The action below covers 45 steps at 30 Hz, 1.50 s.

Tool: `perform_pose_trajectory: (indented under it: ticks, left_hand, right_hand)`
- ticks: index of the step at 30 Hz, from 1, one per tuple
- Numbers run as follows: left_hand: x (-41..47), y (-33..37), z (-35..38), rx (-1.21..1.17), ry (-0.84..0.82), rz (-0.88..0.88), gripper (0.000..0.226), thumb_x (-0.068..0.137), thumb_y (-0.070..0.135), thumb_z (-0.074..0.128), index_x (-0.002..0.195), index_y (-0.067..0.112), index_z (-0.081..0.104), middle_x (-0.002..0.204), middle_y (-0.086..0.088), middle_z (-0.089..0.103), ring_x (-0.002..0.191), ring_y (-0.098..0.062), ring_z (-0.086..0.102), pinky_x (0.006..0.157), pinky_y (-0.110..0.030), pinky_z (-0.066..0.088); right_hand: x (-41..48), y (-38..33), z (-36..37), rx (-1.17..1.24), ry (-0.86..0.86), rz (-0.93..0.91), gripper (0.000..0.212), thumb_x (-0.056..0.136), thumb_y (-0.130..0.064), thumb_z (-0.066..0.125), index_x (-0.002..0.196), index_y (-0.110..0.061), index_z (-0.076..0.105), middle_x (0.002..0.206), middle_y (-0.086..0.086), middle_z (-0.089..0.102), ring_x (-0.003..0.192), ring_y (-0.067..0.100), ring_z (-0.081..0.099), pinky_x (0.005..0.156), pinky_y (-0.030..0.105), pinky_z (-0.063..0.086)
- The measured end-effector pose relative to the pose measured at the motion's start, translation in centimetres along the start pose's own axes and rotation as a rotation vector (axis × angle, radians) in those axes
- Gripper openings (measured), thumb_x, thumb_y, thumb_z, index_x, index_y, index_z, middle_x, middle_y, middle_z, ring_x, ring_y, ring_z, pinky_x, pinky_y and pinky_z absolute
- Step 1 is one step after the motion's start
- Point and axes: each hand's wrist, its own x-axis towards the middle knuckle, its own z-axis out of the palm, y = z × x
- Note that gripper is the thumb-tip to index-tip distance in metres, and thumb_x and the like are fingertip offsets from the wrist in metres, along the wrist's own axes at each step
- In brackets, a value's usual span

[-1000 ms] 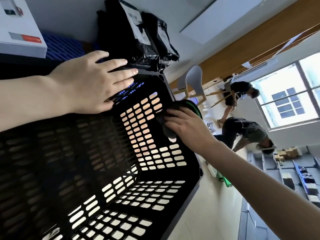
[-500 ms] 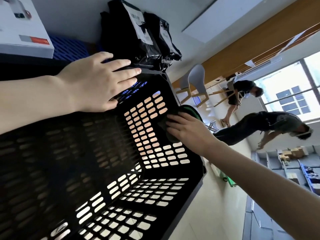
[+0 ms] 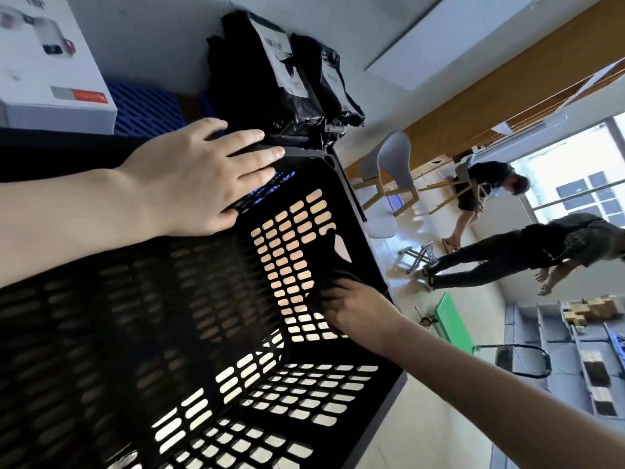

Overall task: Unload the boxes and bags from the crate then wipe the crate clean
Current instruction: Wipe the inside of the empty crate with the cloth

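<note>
The crate [image 3: 142, 333] under the left hand [image 3: 199, 177] is coloured black, patterned with slot rows. Beyond its fingertips [image 3: 270, 152], black bags [image 3: 243, 96] with white labels are seen.

- Grey shell chair [image 3: 394, 157], wooden legs; stands on the glossy floor.
- Folding stool [image 3: 424, 255], small, metal-framed, near the chair.
- Person in black top [image 3: 480, 184], bent over beside the chair.
- Second person [image 3: 527, 252], dark trousers, stooped forward.
- Green board [image 3: 453, 323], lying on the floor.
- Grey shelving [image 3: 548, 330], holding cardboard cartons.
- Window [image 3: 581, 184], brightly lit.
- Wood-panelled wall [image 3: 490, 86].
- Blue slatted plastic panel [image 3: 145, 110].
</note>
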Motion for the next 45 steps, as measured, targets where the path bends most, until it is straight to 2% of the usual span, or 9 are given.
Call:
perform_pose_trajectory:
  ticks: [6,11,14,18,25,29,33,39,45]
  left_hand:
    - [0.0,0.0,-0.3,-0.03,0.014,0.001,0.071,0.091,0.053,0.026,0.155,0.021,0.021,0.165,-0.003,0.004,0.149,-0.025,0.015,0.113,-0.045,0.026]
    - [-0.1,0.1,-0.6,-0.037,0.02,-0.009,0.069,0.092,0.052,0.027,0.153,0.02,0.027,0.164,-0.004,0.011,0.148,-0.026,0.02,0.112,-0.046,0.028]
    - [-0.2,0.1,-0.6,-0.057,0.04,-0.016,0.068,0.092,0.05,0.03,0.153,0.02,0.029,0.163,-0.004,0.014,0.148,-0.027,0.022,0.112,-0.046,0.028]
    - [-0.2,0.2,-0.5,-0.096,0.072,-0.024,0.066,0.091,0.045,0.034,0.151,0.018,0.035,0.162,-0.005,0.02,0.146,-0.027,0.027,0.111,-0.047,0.031]
    - [-0.3,-0.1,-0.1,-0.154,0.124,-0.027,0.062,0.087,0.039,0.049,0.142,0.012,0.049,0.155,-0.01,0.036,0.139,-0.032,0.04,0.105,-0.051,0.04]
    - [-0.4,0.2,0.3,-0.144,0.142,-0.008,0.062,0.086,0.04,0.051,0.142,0.013,0.051,0.155,-0.01,0.037,0.139,-0.032,0.041,0.104,-0.051,0.042]
    - [-0.3,0.2,0.5,-0.122,0.144,0.004,0.063,0.088,0.041,0.047,0.144,0.012,0.048,0.157,-0.009,0.033,0.14,-0.032,0.038,0.104,-0.052,0.041]
    - [-0.3,0.4,0.1,-0.133,0.141,-0.011,0.062,0.086,0.038,0.049,0.143,0.011,0.049,0.157,-0.009,0.033,0.139,-0.032,0.04,0.104,-0.051,0.04]
    - [-0.5,0.2,-0.5,-0.143,0.105,-0.01,0.062,0.085,0.037,0.052,0.141,0.011,0.051,0.156,-0.009,0.035,0.138,-0.032,0.041,0.102,-0.051,0.04]
  right_hand:
    - [4.6,2.9,-3.0,-0.136,0.323,0.241,0.02,0.086,-0.027,0.068,0.103,-0.02,0.075,0.112,-0.006,0.071,0.12,0.014,0.058,0.107,0.032,0.041]
    - [5.1,5.9,-6.3,-0.126,0.355,0.452,0.041,0.098,-0.02,0.033,0.121,-0.01,0.065,0.128,0.003,0.063,0.132,0.022,0.047,0.114,0.042,0.029]
    - [5.1,6.3,-5.9,-0.124,0.311,0.409,0.046,0.098,-0.023,0.028,0.124,-0.012,0.064,0.131,0.001,0.061,0.133,0.02,0.046,0.114,0.04,0.027]
    - [7.9,5.4,-4.2,-0.063,0.273,0.317,0.023,0.088,-0.029,0.063,0.104,-0.019,0.075,0.115,-0.003,0.07,0.12,0.017,0.058,0.108,0.033,0.039]
    - [14.2,2.6,-0.7,0.015,0.113,0.189,0.02,0.082,-0.03,0.062,0.097,-0.027,0.076,0.104,-0.011,0.071,0.119,0.01,0.056,0.11,0.027,0.035]
    - [18.1,0.9,2.1,-0.061,-0.027,0.11,0.038,0.097,-0.021,0.041,0.13,-0.016,0.058,0.138,0.003,0.053,0.141,0.023,0.028,0.119,0.037,0.011]
    - [18.3,0.8,2.3,-0.099,-0.002,0.084,0.04,0.099,-0.018,0.037,0.135,-0.013,0.053,0.142,0.006,0.049,0.142,0.026,0.023,0.12,0.039,0.007]
    - [12.1,3.3,-1.6,-0.084,0.13,0.227,0.039,0.097,-0.017,0.035,0.126,-0.011,0.06,0.132,0.005,0.057,0.135,0.025,0.036,0.119,0.038,0.011]
    - [4.2,5.9,-5.5,-0.082,0.341,0.297,0.04,0.092,-0.022,0.036,0.098,-0.018,0.076,0.112,-0.003,0.071,0.118,0.016,0.06,0.106,0.036,0.042]
